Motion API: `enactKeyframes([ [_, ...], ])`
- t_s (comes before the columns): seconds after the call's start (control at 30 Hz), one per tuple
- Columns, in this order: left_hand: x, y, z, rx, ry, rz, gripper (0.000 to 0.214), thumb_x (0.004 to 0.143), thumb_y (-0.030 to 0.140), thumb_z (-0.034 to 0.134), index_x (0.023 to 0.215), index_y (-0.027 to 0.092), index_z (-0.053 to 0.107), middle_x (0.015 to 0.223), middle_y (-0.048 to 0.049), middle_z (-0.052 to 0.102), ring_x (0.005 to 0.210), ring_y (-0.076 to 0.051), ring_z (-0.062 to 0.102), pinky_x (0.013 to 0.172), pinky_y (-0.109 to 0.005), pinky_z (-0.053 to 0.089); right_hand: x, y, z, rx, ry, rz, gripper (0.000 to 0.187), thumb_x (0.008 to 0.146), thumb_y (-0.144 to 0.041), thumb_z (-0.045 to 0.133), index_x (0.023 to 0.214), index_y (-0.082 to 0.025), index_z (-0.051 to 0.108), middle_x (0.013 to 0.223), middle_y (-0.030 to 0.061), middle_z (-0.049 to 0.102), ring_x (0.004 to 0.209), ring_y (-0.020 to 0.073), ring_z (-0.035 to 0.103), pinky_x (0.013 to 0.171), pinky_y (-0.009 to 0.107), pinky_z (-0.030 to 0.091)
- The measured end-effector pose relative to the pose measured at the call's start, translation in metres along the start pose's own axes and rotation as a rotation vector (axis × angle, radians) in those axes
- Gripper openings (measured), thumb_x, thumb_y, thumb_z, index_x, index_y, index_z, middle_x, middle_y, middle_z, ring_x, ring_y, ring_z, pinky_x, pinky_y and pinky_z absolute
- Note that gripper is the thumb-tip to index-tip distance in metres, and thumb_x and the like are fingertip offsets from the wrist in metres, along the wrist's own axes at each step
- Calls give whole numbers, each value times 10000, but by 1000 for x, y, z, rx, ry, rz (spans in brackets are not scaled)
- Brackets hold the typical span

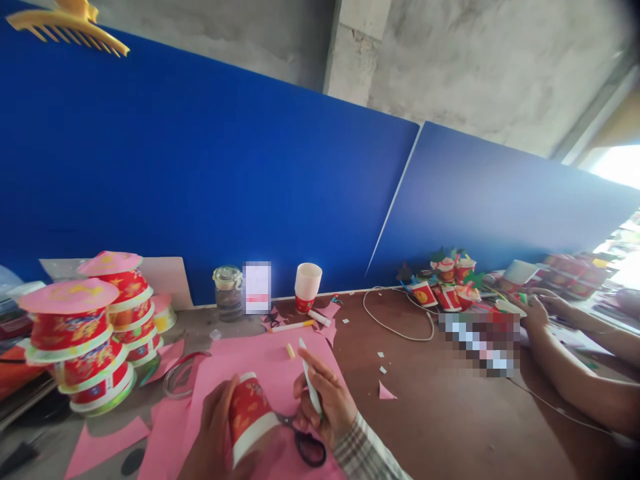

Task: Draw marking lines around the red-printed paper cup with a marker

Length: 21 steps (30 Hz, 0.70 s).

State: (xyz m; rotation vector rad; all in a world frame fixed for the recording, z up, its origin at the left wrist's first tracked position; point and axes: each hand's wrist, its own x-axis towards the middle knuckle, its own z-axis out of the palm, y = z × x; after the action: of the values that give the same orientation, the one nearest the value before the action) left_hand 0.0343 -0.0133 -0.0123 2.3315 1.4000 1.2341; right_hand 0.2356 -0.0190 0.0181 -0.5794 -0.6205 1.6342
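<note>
Inside the left grip (213, 423), probably palm-side, a red-and-white cup (249, 410).

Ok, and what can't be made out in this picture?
All in the head view:
Dark-handled scissors: blade tips, lost behind the red-and-white patterned paper cup.
Yellow toothed plastic clip: top, cut off by the upper edge.
White upright rectangular object: details, masked by pixelation.
Piled red cups, far right: patterns, blurred.

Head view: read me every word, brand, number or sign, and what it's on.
No text is readable.
Red cup in the left hand: gold patterning, no legible words.
Stacked red cups: print too blurred.
Small red cups at right: gold emblems, too small.
White panel beside the glass jar: pixelated.
Strip on the table: pixelated.
</note>
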Motion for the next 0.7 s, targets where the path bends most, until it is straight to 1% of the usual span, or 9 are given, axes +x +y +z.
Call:
enactKeyframes([
  [0.1,0,0,-2,7,59,-21,953,456,650,519,1213,182,176,1101,-116,373,1012,-323,408,747,-451,469,-4,0,4,-59,-64,-122,274,668,-336,633,910,-207,622,572,22,661,379,153,566,476,304,489],
  [0.17,-1,-1,-3,15,103,-30,957,457,669,492,1212,175,172,1093,-120,362,1020,-334,385,751,-476,456,-6,0,5,-129,-141,-193,395,669,-426,601,990,-198,572,727,91,696,679,258,651,674,379,482],
  [0.23,-1,-1,-4,21,139,-37,961,457,679,475,1212,170,167,1080,-123,359,1016,-343,372,754,-502,442,-9,1,4,-263,-249,-218,527,631,-480,614,1072,-221,489,964,136,668,957,310,580,842,433,402],
  [0.3,0,-2,-4,21,159,-45,958,461,676,472,1214,172,159,1074,-123,356,1009,-348,369,757,-521,428,-12,5,2,-493,-276,-280,509,623,-393,663,1065,-276,440,1100,111,612,1064,304,512,904,443,354],
  [0.4,0,-2,-4,5,155,-30,954,464,662,484,1216,185,143,1088,-120,347,1022,-351,350,770,-531,413,-14,15,0,-897,-119,-526,415,672,-158,641,988,-314,422,1017,48,626,907,253,592,808,386,443],
  [0.5,-1,-1,-5,-31,144,-29,951,459,657,493,1213,192,146,1093,-115,340,1016,-347,360,763,-519,423,-18,24,2,-1150,26,-722,419,644,-109,656,959,-289,445,872,22,613,699,225,610,663,324,498],
  [0.53,-1,-1,-5,-43,146,-37,948,460,660,490,1212,192,151,1089,-115,341,1006,-345,371,756,-516,429,-20,25,3,-1210,44,-761,414,632,-118,665,953,-278,458,833,17,606,675,227,603,644,321,499],
  [0.67,-2,2,-6,-44,153,-21,946,470,661,483,1215,188,141,1088,-119,345,980,-343,396,731,-505,448,-25,27,9,-1377,-49,-794,361,622,-134,646,926,-248,488,773,18,597,639,234,583,597,319,490],
  [0.7,-2,3,-6,-38,141,-7,948,473,657,487,1217,186,137,1093,-121,345,980,-340,399,725,-494,456,-25,28,10,-1394,-39,-841,341,624,-131,635,913,-245,496,754,18,595,618,233,577,577,319,485],
])
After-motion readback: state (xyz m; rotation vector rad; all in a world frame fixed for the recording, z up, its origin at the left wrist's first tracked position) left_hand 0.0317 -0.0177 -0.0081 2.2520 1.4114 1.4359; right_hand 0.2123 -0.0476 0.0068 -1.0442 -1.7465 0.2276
